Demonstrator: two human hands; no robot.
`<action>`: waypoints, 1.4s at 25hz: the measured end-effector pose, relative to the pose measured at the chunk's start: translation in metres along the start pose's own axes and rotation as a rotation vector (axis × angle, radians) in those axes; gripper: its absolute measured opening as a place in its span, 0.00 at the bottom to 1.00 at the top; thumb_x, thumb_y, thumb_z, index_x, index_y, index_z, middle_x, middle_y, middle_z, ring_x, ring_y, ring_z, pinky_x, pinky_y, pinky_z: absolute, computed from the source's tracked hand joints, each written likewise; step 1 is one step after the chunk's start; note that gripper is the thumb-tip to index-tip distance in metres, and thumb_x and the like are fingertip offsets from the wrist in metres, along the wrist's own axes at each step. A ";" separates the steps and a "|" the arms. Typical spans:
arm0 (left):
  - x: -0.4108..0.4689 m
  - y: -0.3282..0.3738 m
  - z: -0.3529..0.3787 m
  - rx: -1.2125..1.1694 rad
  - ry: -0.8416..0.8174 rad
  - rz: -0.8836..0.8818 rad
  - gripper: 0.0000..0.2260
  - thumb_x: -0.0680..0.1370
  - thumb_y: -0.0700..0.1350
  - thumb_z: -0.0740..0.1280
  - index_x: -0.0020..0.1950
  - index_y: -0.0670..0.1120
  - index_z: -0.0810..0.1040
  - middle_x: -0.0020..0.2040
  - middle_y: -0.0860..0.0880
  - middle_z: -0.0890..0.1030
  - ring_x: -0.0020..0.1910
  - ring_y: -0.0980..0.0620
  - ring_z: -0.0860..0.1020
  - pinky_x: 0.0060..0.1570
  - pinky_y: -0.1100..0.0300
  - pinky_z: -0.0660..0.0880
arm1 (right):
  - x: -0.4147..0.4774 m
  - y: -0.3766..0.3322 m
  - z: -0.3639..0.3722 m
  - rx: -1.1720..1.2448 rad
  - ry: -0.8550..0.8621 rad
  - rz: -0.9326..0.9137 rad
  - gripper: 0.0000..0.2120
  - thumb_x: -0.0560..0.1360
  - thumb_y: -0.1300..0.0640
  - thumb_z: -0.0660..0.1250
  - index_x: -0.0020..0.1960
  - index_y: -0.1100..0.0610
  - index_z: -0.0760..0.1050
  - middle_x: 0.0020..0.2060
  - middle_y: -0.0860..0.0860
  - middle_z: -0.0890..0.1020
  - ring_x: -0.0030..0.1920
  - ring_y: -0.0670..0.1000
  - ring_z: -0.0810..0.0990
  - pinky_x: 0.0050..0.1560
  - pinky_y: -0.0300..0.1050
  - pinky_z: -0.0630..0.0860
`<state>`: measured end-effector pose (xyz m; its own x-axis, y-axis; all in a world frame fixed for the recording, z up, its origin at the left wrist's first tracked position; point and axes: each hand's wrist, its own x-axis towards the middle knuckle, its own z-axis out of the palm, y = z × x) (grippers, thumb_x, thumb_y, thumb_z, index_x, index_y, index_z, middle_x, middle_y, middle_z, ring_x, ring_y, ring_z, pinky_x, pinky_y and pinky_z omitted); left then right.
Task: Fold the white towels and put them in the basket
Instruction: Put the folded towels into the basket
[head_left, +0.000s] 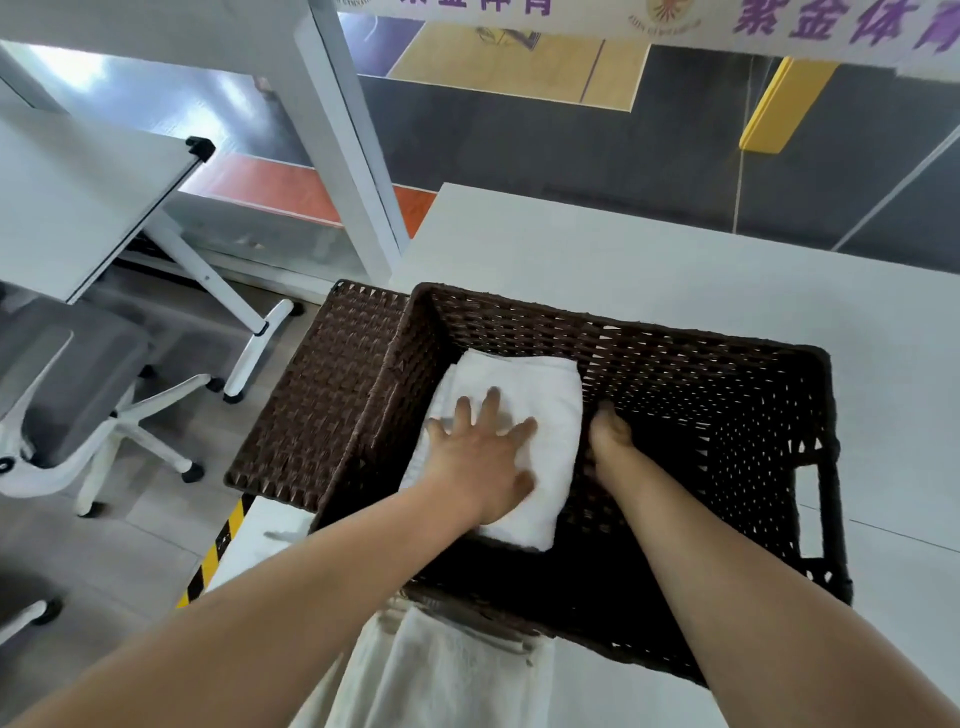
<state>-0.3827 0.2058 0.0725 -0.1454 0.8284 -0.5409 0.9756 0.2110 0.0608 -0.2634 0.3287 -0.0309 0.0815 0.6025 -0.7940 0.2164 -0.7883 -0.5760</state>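
A folded white towel (540, 400) lies inside the dark brown wicker basket (769, 395), against its left wall. My left hand (483, 457) presses flat on top of the towel with its fingers spread. My right hand (610, 441) is inside the basket at the towel's right edge, fingers pointing down and partly hidden beside the fold. Another white towel (447, 675) lies loose on the table in front of the basket, partly under its near rim.
The basket stands on a white table (649, 260) with its woven lid (322, 395) hanging open over the left edge. Left of the table are a grey office chair (67, 384), a tilted white desk (78, 208) and a black-and-yellow floor stripe (215, 551).
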 end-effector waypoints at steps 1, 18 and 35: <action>0.003 -0.009 0.002 -0.003 -0.073 0.002 0.32 0.80 0.64 0.57 0.79 0.64 0.45 0.81 0.46 0.39 0.79 0.36 0.45 0.71 0.32 0.55 | -0.010 -0.004 -0.004 -0.038 0.003 -0.059 0.30 0.82 0.36 0.53 0.71 0.56 0.73 0.66 0.56 0.78 0.62 0.58 0.77 0.66 0.57 0.74; -0.020 -0.026 0.003 0.027 0.161 0.078 0.28 0.81 0.58 0.58 0.80 0.56 0.54 0.80 0.44 0.56 0.77 0.39 0.57 0.72 0.39 0.59 | -0.098 0.002 -0.035 -0.992 0.004 -0.830 0.31 0.81 0.47 0.61 0.81 0.48 0.56 0.75 0.55 0.68 0.71 0.60 0.70 0.69 0.58 0.70; -0.191 -0.039 0.049 -0.153 0.799 0.199 0.19 0.78 0.52 0.61 0.68 0.51 0.73 0.71 0.46 0.71 0.70 0.43 0.68 0.69 0.45 0.64 | -0.250 0.115 -0.078 -0.784 0.337 -1.210 0.24 0.81 0.49 0.62 0.75 0.50 0.68 0.73 0.50 0.71 0.74 0.51 0.67 0.74 0.54 0.63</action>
<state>-0.3853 0.0140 0.1321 -0.1016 0.9639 0.2461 0.9707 0.0419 0.2367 -0.1831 0.0969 0.1167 -0.3342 0.9151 0.2256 0.7645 0.4032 -0.5029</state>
